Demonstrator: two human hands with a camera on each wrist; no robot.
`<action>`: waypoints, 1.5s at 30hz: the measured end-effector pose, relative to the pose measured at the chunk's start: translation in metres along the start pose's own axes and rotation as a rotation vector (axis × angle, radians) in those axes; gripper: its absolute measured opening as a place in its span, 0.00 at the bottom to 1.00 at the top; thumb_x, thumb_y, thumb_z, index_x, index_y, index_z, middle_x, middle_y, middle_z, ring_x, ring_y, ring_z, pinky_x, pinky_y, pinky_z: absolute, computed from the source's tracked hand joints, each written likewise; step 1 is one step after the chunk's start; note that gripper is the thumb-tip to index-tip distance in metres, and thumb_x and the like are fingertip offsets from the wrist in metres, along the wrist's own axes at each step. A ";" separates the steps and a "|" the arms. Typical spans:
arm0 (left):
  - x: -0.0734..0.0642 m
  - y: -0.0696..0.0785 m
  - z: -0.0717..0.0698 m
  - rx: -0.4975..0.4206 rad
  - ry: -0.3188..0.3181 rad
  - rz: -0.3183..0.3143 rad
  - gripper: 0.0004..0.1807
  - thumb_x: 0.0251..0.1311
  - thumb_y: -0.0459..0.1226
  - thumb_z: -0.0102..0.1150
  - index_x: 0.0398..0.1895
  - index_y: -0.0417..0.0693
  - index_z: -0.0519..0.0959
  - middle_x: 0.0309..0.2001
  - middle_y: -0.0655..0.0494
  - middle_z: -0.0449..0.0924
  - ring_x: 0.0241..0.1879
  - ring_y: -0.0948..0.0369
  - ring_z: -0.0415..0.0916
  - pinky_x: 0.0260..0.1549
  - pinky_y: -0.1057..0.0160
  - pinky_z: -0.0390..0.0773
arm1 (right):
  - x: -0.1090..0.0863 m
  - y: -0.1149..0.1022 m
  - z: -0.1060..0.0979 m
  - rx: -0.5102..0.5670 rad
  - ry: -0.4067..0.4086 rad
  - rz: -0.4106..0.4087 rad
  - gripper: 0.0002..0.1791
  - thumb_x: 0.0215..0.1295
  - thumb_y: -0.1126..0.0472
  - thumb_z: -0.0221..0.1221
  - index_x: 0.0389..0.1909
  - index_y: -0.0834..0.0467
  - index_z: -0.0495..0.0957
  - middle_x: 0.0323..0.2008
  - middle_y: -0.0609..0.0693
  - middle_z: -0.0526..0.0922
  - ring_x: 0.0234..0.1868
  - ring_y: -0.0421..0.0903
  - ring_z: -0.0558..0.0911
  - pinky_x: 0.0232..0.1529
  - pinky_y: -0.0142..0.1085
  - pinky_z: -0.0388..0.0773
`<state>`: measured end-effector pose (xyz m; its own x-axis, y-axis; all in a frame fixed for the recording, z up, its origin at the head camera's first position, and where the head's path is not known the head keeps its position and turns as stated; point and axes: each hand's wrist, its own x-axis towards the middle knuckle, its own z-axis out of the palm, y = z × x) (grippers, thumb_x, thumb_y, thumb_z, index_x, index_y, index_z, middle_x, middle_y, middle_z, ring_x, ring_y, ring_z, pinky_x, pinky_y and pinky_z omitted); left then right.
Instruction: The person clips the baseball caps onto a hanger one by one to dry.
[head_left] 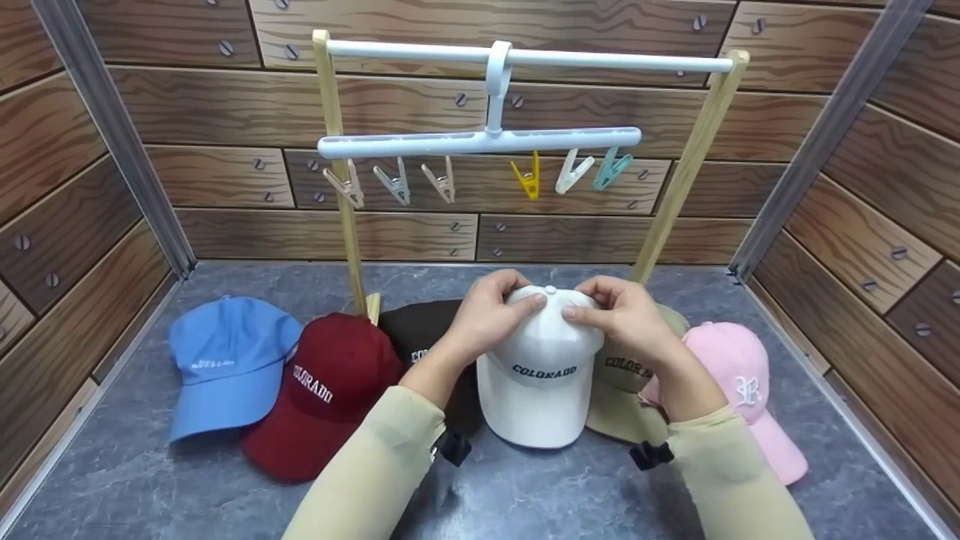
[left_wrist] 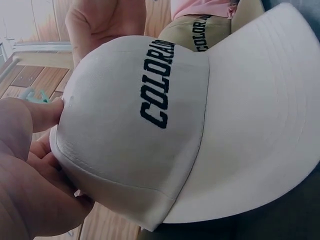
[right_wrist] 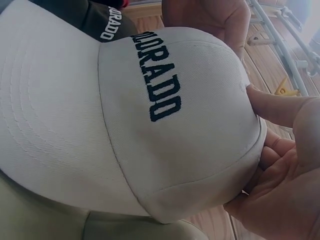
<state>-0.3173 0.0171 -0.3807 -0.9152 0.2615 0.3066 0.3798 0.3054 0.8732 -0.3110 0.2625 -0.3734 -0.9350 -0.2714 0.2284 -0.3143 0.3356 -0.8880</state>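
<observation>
Both hands grip a white baseball cap (head_left: 541, 405) by its crown, its brim hanging down toward me and dark COLORADO lettering across the front. My left hand (head_left: 487, 311) pinches the crown's left side, thumb in front and fingers behind. On the opposite side my right hand (head_left: 626, 315) does the same; in the right wrist view its thumb (right_wrist: 275, 107) presses near the top. Behind the white cap, a black cap (head_left: 405, 322) and an olive cap (head_left: 626, 405) are partly covered. Above hangs a pale blue hanger (head_left: 420, 144) with several clips, including a yellow clip (head_left: 529, 176).
A white rail (head_left: 622, 60) on wooden posts (head_left: 694, 157) carries the hanger. A blue cap (head_left: 232, 345) and a dark red cap (head_left: 345, 360) lie at left, a pink cap (head_left: 727, 352) at right. Wood-patterned walls (head_left: 420, 236) enclose the grey tabletop (head_left: 135, 480).
</observation>
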 end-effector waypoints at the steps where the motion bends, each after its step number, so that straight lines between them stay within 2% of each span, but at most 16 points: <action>1: 0.001 0.001 -0.001 -0.002 -0.002 0.004 0.08 0.76 0.41 0.70 0.45 0.45 0.88 0.45 0.54 0.88 0.45 0.58 0.83 0.48 0.54 0.84 | 0.001 -0.001 -0.001 0.002 0.001 -0.003 0.16 0.71 0.64 0.75 0.49 0.72 0.85 0.35 0.54 0.87 0.34 0.44 0.85 0.36 0.35 0.86; 6: 0.009 0.005 -0.003 -0.007 0.001 0.032 0.08 0.76 0.40 0.70 0.45 0.45 0.87 0.46 0.53 0.88 0.46 0.57 0.82 0.49 0.54 0.84 | 0.006 -0.005 -0.004 0.024 0.017 -0.010 0.16 0.70 0.64 0.76 0.48 0.72 0.85 0.36 0.53 0.87 0.34 0.43 0.84 0.35 0.34 0.84; 15: 0.022 0.010 -0.007 -0.016 0.015 0.056 0.08 0.75 0.39 0.71 0.45 0.44 0.88 0.47 0.52 0.89 0.47 0.57 0.83 0.49 0.56 0.83 | 0.017 -0.011 -0.012 -0.024 0.036 -0.068 0.15 0.70 0.65 0.75 0.49 0.71 0.85 0.36 0.53 0.88 0.34 0.42 0.83 0.35 0.33 0.84; 25: 0.028 0.015 -0.008 -0.005 0.047 0.097 0.07 0.74 0.38 0.72 0.45 0.43 0.89 0.46 0.52 0.90 0.47 0.57 0.84 0.51 0.56 0.82 | 0.026 -0.016 -0.019 -0.067 0.041 -0.082 0.15 0.69 0.63 0.76 0.48 0.70 0.86 0.38 0.53 0.89 0.35 0.42 0.85 0.36 0.33 0.85; 36: 0.036 0.018 -0.008 -0.029 0.057 0.112 0.08 0.79 0.39 0.67 0.50 0.43 0.88 0.52 0.50 0.89 0.53 0.55 0.84 0.56 0.53 0.82 | 0.035 -0.022 -0.022 -0.085 0.049 -0.081 0.16 0.71 0.61 0.76 0.49 0.70 0.86 0.37 0.52 0.89 0.35 0.42 0.85 0.35 0.33 0.85; 45: 0.046 0.027 -0.007 0.015 0.119 0.130 0.08 0.77 0.38 0.69 0.49 0.42 0.88 0.50 0.49 0.90 0.52 0.54 0.85 0.56 0.55 0.82 | 0.044 -0.025 -0.029 -0.078 0.058 -0.090 0.17 0.72 0.61 0.75 0.49 0.71 0.86 0.35 0.48 0.88 0.35 0.41 0.84 0.36 0.33 0.84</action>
<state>-0.3501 0.0309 -0.3406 -0.8675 0.1898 0.4599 0.4970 0.2903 0.8177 -0.3491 0.2684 -0.3299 -0.9096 -0.2515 0.3307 -0.4072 0.3820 -0.8296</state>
